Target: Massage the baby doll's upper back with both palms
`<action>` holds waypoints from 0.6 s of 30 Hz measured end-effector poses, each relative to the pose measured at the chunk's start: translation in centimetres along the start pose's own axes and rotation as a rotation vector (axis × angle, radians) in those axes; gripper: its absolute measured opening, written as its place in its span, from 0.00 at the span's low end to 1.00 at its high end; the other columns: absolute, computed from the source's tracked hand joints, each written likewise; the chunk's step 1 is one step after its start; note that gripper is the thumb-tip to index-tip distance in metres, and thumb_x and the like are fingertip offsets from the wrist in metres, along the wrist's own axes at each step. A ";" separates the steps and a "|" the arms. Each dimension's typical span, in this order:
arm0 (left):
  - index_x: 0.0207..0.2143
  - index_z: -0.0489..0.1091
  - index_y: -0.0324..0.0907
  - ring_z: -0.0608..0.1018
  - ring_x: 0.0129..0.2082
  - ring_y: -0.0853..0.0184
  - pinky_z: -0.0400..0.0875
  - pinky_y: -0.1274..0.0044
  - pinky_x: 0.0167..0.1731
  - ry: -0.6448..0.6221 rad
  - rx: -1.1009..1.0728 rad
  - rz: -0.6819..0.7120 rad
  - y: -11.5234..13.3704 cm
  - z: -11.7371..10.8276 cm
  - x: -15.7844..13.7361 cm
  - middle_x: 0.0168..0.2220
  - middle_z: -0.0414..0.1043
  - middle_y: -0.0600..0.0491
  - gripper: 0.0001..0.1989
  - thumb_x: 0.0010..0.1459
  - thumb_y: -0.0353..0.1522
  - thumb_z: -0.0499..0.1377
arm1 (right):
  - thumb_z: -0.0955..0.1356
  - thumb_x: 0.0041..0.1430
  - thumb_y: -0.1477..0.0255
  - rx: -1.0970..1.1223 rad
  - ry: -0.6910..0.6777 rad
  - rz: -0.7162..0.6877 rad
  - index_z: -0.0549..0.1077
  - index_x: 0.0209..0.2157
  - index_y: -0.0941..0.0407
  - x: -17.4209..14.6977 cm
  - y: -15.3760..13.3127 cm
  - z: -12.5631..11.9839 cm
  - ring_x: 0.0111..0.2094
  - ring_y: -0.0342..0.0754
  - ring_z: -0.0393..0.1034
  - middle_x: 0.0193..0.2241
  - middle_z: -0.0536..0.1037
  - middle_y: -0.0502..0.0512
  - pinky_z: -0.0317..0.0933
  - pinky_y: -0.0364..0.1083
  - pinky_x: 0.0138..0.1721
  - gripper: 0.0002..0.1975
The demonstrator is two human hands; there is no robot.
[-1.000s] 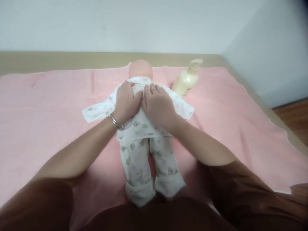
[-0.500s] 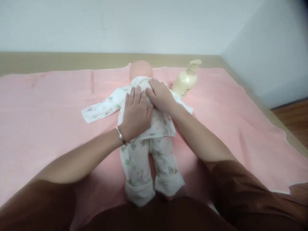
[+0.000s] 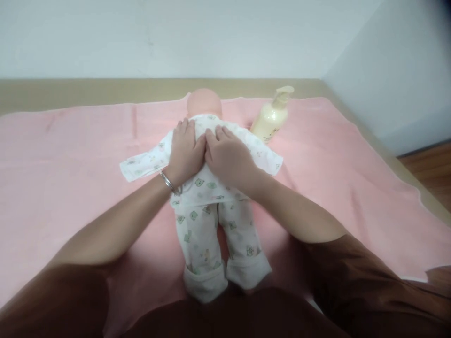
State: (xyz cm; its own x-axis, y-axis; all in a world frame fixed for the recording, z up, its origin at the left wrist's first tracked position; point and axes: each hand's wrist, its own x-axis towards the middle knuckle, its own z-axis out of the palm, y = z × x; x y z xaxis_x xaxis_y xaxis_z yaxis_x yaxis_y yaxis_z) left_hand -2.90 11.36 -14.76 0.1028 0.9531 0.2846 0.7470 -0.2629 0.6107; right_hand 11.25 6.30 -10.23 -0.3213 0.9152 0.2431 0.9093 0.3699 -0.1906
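A baby doll [image 3: 211,188] in a white top and trousers printed with small green figures lies face down, its bald head away from me. My left hand [image 3: 185,150], with a silver bangle at the wrist, rests flat on the left side of the doll's upper back. On the right side of the back lies my right hand [image 3: 229,155], palm down, its fingers pointing toward the doll's head. The two thumbs nearly meet at the middle of the back. Neither hand grips anything. The palms are hidden against the cloth.
Under the doll spreads a pink cloth [image 3: 77,155] over a tan surface [image 3: 105,89]. A pale yellow pump bottle [image 3: 270,117] stands beyond the doll's right sleeve. A white wall [image 3: 176,37] rises behind. Wooden floor [image 3: 428,162] shows at the far right.
My left hand has moved up and slightly left on the doll's back. My right hand has slid down and a little left. The doll's head has shifted slightly left.
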 end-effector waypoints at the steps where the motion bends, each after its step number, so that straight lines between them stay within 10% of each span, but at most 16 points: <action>1: 0.64 0.62 0.39 0.57 0.74 0.50 0.50 0.54 0.74 -0.001 0.006 -0.028 -0.2 -0.1 0.4 0.70 0.58 0.40 0.28 0.68 0.44 0.45 | 0.57 0.72 0.73 0.037 -0.008 -0.017 0.63 0.66 0.68 0.0 -0.1 0.0 0.71 0.63 0.56 0.67 0.64 0.71 0.55 0.60 0.71 0.25; 18: 0.70 0.53 0.32 0.47 0.76 0.43 0.44 0.45 0.72 -0.098 0.120 0.172 2.1 -0.5 -2.6 0.74 0.45 0.33 0.32 0.68 0.37 0.44 | 0.53 0.73 0.68 0.116 0.045 0.082 0.62 0.66 0.67 3.5 3.9 2.3 0.70 0.63 0.57 0.67 0.64 0.70 0.51 0.66 0.71 0.27</action>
State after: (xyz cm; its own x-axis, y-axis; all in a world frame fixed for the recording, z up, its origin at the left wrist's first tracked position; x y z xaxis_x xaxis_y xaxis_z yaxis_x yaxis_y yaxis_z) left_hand -1.88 8.23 -13.87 0.2945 0.9072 0.3005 0.7847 -0.4090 0.4657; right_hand 13.03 11.34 -12.34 -0.2325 0.9362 0.2636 0.8947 0.3122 -0.3195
